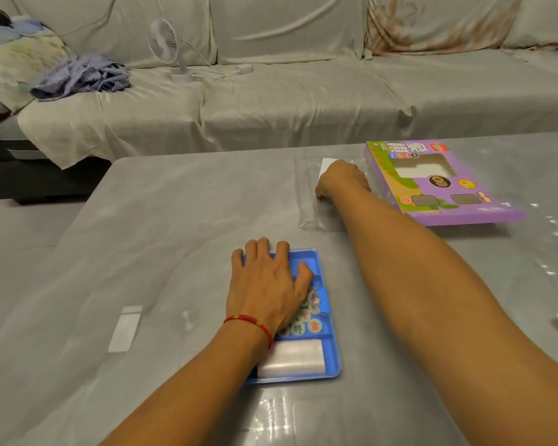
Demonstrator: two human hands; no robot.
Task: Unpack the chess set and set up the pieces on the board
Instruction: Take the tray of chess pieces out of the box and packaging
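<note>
Covering tray [331, 320] pieces [314, 325] — left hand [266, 291]

Grey table [174, 220] — blue tray [331, 349], purple box [464, 217], clear lid [306, 194].

both forearms are seen bare, with no sleeves reaching into view. a thin red cord bracelet [250, 323] with a small gold-coloured bead is worn around the wrist of the left hand [268, 284].
</note>
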